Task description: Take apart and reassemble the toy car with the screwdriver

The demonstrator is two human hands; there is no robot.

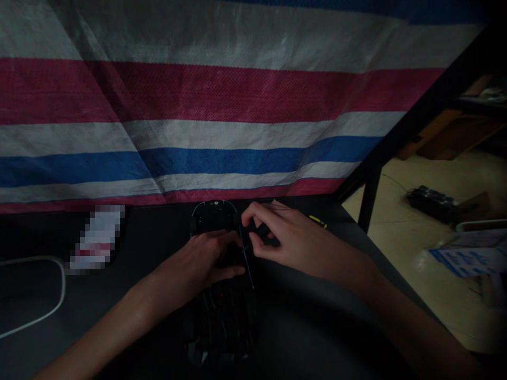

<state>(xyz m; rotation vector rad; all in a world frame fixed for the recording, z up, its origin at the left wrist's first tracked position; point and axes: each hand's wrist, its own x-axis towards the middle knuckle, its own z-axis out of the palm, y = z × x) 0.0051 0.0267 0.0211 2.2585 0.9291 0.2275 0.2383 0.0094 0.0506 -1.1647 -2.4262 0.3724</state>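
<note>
Head view | left hand grips dark device | right hand pinches thin wire | details murky

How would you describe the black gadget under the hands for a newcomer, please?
Below the striped tarp, on the dark table, look under the left hand and right hand. The black gadget has a rounded far end, unlike the white cable.

head camera, looking down, close over table
</note>
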